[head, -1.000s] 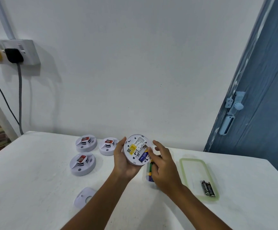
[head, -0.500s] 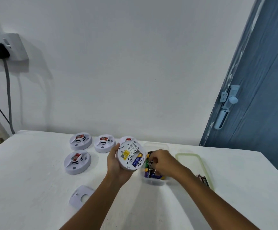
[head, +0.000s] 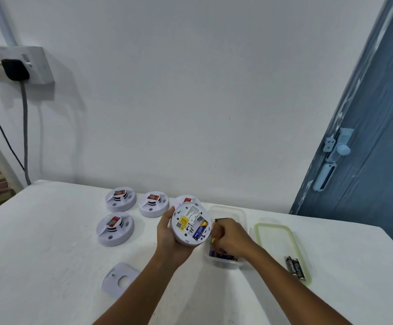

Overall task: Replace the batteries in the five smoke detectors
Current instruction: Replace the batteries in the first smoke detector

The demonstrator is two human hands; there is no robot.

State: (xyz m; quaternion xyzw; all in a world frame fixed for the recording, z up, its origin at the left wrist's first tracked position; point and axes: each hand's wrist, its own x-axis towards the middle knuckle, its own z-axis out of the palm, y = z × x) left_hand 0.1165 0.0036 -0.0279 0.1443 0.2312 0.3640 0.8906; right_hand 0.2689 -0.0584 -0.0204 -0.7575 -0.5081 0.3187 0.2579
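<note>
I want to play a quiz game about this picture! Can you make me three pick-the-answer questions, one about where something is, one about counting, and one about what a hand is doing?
1. Where do the two black batteries lie?
A. on the green-rimmed lid
B. inside a detector
C. on the floor

2. How many smoke detectors sit on the table?
A. two
B. four
C. six

3. What is the left hand doing?
A. lying flat
B. holding a detector
C. pointing at the door

Answers: 1 A, they rest on its near end. 2 B, four sit there, one half hidden; a fifth is held. 3 B, its fingers wrap the opened detector.
</note>
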